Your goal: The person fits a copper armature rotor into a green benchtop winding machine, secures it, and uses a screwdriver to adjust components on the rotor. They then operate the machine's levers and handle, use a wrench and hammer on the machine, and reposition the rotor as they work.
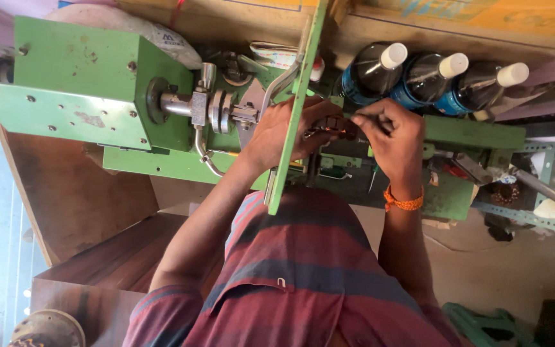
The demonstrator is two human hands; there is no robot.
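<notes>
Both hands meet at the middle of a green machine (91, 83), over a small dark part wound with copper wire (329, 126). The left hand (277, 132) cups that wound part from its own side, fingers (319, 109) curled around it; a green upright plate (293, 109) crosses in front of the hand and hides part of the palm. The right hand (390, 138) comes in from the other side, fingers (366, 117) pinched tight on the end of the wound part (whether they also grip a strand of wire is too fine to tell). An orange thread band (403, 203) circles the right wrist.

The wound part sits between the two hands, just beyond the green plate and above the machine's lower green base (448, 193). To the left hand's far side a metal shaft with a collar (210, 106) juts from the machine's boxy green housing. Beyond the hands stand three dark bottles with white caps (428, 77), side by side, their blue labels showing. The person wears a red and blue-grey striped shirt (303, 276). A brown wooden surface (78, 199) lies below the machine.
</notes>
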